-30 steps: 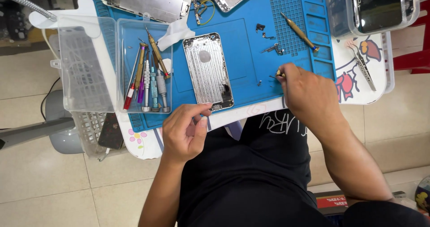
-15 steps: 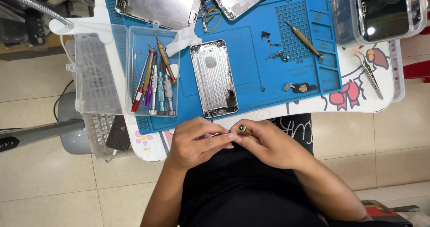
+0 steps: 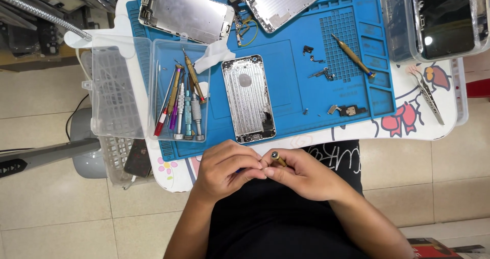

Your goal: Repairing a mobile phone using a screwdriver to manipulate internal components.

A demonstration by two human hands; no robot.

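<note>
Screwdriver, slim, brass-coloured metal with a round dark cap (image 3: 276,158), is pinched between right hand (image 3: 301,174) and left hand (image 3: 227,168) at six o'clock of the blue silicone mat (image 3: 296,80); judged light, stiff, slippery, best gripped along its shaft.

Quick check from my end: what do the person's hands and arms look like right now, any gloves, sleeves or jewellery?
Both are bare: the left hand and the right hand show no gloves, rings or watch. The forearms are uncovered down to the frame edge, with no sleeves in view. A black shirt with pale lettering covers the torso.
</note>
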